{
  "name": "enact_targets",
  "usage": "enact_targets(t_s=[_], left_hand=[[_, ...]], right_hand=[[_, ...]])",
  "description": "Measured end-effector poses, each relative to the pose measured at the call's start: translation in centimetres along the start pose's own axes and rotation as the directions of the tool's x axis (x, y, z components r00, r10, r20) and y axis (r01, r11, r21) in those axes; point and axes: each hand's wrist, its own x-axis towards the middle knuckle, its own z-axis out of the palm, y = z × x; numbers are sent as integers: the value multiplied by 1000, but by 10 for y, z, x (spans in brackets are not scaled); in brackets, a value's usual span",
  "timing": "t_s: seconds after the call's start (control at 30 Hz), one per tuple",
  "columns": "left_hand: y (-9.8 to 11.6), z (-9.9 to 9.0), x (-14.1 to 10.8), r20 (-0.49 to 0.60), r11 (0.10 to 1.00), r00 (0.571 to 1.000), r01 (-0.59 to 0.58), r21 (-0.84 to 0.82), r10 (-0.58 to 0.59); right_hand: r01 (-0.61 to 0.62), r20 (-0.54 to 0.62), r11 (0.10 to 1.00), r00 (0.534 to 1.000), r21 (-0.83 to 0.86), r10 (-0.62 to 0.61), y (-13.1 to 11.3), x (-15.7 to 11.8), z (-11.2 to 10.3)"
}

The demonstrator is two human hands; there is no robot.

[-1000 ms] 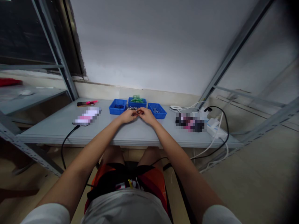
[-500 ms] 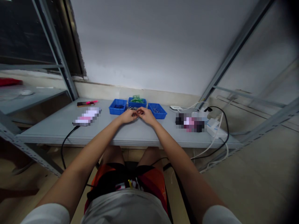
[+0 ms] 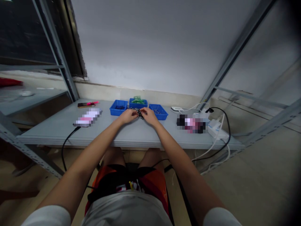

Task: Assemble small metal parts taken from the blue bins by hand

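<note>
Small dark and silvery pieces (image 3: 139, 113) lie in a pile on the grey table, between and behind my hands. At the left of the pile, my left hand (image 3: 129, 116) has its fingers curled inward, with the tips at the pieces. My right hand (image 3: 149, 116) reaches in from the other side, thumb and fingers bent together over the pile. Whatever is in either hand's fingertips is too small to make out. Behind stand three blue trays: the left tray (image 3: 111, 110) with dark pieces, the middle tray (image 3: 138, 106) with green pieces, the right tray (image 3: 164, 116) with small metallic pieces.
A blurred-out phone (image 3: 87, 118) with a black cable lies left. Behind it is a dark flat object (image 3: 85, 105) with something pink. On the right are a blurred-out item (image 3: 191, 123), a white device (image 3: 176, 109), and a power strip (image 3: 218, 130) with cables. Metal posts flank the table.
My hands were together at the fingertips and have moved slightly apart. More of the dark pieces now shows between them. The trays have not moved.
</note>
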Motion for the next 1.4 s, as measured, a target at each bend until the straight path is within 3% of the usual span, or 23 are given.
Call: enact_targets(t_s=[0.2,0.43,1.13,1.4], left_hand=[[1,-2,0,-33,999,998,-47,-13,46],[3,-3,0,-28,999,999,-33,-23,32],[0,-2,1,-45,999,998,41,15,-40],[3,-4,1,-53,999,998,25,33,-23]], right_hand=[[28,126,999,992,-15,-26,6,-2,1],[10,153,999,988,-37,-4,4,-2,-1],[5,56,999,998,43,-8,8,-2,1],[-8,78,995,997,96,0,7,-2,1]])
